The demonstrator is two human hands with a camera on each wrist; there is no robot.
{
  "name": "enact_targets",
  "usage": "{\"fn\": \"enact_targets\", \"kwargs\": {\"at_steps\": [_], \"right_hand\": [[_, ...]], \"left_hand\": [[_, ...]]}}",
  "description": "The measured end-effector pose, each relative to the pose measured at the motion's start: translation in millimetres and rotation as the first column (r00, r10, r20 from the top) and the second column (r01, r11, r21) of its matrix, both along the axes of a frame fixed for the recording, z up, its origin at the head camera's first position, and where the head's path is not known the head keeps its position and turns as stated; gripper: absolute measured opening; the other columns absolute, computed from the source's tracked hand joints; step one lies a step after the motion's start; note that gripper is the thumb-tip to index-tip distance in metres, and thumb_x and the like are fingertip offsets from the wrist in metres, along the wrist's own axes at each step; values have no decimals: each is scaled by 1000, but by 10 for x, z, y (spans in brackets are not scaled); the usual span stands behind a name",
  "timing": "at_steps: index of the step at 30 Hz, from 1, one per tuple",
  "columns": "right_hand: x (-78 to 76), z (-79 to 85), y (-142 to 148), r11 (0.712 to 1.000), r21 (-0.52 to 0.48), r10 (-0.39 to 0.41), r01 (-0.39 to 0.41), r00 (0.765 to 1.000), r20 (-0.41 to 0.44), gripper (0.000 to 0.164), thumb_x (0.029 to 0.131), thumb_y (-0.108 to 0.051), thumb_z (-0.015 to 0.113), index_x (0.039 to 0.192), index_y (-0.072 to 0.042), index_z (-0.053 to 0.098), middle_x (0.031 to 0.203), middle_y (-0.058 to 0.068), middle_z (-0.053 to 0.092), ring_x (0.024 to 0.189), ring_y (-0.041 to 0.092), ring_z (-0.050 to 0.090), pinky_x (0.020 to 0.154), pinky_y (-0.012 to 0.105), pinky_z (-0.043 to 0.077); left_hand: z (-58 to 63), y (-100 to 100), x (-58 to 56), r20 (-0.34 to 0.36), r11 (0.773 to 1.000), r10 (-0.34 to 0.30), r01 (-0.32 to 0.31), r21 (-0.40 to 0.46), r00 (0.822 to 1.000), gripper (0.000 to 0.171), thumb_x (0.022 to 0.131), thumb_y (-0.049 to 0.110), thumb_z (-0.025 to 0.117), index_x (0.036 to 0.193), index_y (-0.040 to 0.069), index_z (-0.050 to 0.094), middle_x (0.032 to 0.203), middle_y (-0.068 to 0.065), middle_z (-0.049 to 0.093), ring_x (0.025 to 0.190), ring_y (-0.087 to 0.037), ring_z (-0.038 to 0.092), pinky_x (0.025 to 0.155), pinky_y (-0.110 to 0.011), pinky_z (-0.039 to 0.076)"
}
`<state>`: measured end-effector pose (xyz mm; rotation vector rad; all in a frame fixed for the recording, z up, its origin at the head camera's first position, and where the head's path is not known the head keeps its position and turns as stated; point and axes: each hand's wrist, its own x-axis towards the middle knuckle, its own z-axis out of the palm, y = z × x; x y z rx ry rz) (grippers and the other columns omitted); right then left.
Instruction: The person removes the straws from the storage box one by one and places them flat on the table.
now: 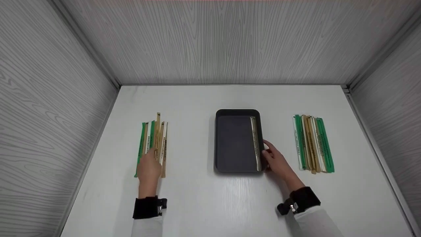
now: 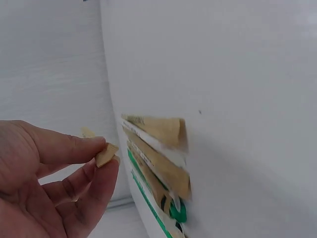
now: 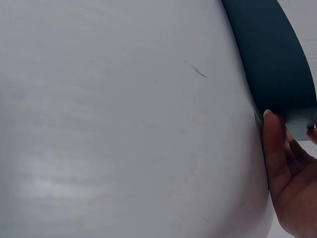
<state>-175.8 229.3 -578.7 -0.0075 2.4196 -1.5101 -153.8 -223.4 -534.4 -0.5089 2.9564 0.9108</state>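
Observation:
My left hand pinches a tan paper-wrapped stick between thumb and fingers, above the left row of long, narrow wrapped sticks in green, white and tan. In the head view the held stick juts farther back than its neighbours. At the middle stands a dark rectangular tray; white and tan wrapped sticks lie lengthwise along its right side. My right hand grips the tray's right side near the front corner. In the right wrist view, the tray wall hides part of those fingers.
Right of the tray lies another row of wrapped sticks, green, white and tan, side by side. The white table is bounded by grey wood-grain panels at the back, left and right.

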Motion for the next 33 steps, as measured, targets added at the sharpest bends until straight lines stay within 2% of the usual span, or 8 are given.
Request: {"fn": "enact_targets", "kwargs": {"at_steps": [4, 8, 19, 25, 29, 33], "right_hand": [[-5, 6, 0, 1000, 8, -1, 1, 1000, -9, 52, 107, -28, 42, 156, -20, 26, 124, 20, 55, 84, 26, 61, 60, 38, 54], [-5, 3, 4, 1000, 15, -4, 4, 1000, -17, 52, 107, -29, 42, 156, -20, 26, 124, 20, 55, 85, 26, 61, 61, 38, 54], [6, 3, 6, 1000, 28, 1, 0, 1000, -29, 52, 107, -30, 42, 156, -19, 28, 122, 19, 55, 85, 25, 58, 61, 37, 52], [4, 4, -4, 1000, 21, -8, 9, 1000, -15, 51, 107, -27, 43, 155, -21, 28, 120, 18, 56, 80, 25, 57, 59, 36, 51], [-3, 6, -6, 1000, 20, -13, 13, 1000, -18, 51, 107, -26, 43, 155, -20, 28, 118, 18, 56, 79, 24, 58, 59, 36, 51], [-5, -1, 2, 1000, 20, -12, 12, 1000, -16, 51, 107, -26, 43, 155, -20, 28, 119, 18, 56, 77, 24, 58, 58, 37, 52]], "left_hand": [[-12, -139, 32, 31, 999, 34, -35, 23, 999, 46, 91, -7, 54, 137, -5, 49, 105, -34, 63, 75, -39, 65, 49, -43, 49], [-39, -197, 47, 58, 999, 28, -30, 27, 998, 52, 85, -12, 58, 136, -7, 49, 101, -34, 62, 72, -38, 64, 47, -42, 48], [-103, -210, 43, 77, 999, 32, -35, 32, 996, 50, 85, -10, 60, 135, -7, 51, 101, -32, 63, 76, -38, 64, 50, -41, 48], [-115, -222, 19, 92, 998, 31, -35, 47, 995, 48, 89, -8, 56, 136, -7, 50, 103, -33, 63, 69, -34, 64, 46, -37, 47], [-121, -210, 8, 87, 998, 33, -38, 52, 996, 46, 90, -6, 56, 135, -9, 49, 103, -34, 63, 65, -32, 64, 43, -36, 47], [-98, -177, 5, 63, 999, 35, -37, 36, 997, 45, 90, -3, 58, 134, -10, 50, 106, -34, 62, 70, -35, 66, 45, -39, 48]]}}
